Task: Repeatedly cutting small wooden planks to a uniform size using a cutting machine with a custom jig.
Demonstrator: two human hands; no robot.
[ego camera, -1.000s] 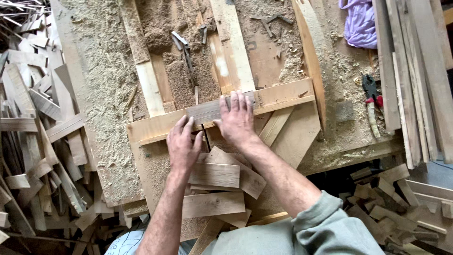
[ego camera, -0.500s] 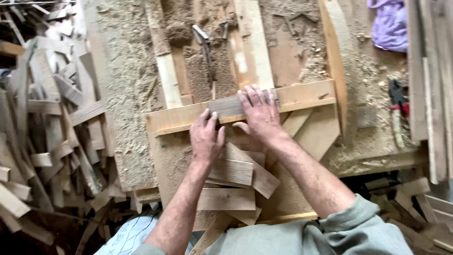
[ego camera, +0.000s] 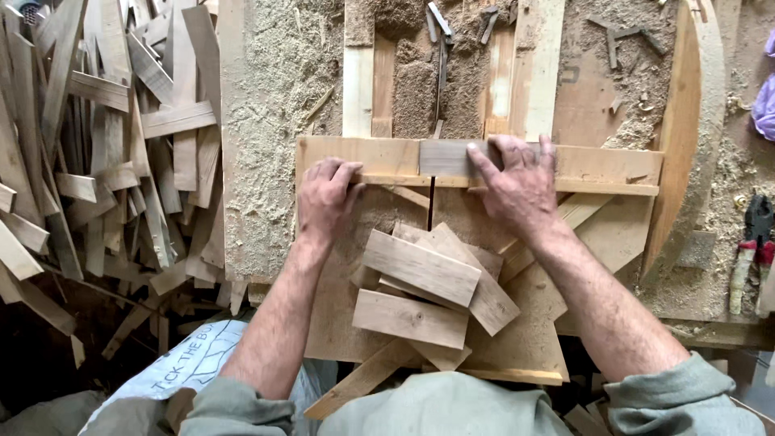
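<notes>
Apparently saw slot near fingers: left hand pressed flat on wooden rail, right hand spread over grey block; slip risks cut.

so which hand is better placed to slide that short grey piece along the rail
Right. The right hand already lies flat on the short grey piece, fingers over its right end. The left hand presses the long wooden rail further left and does not touch the piece.
</notes>
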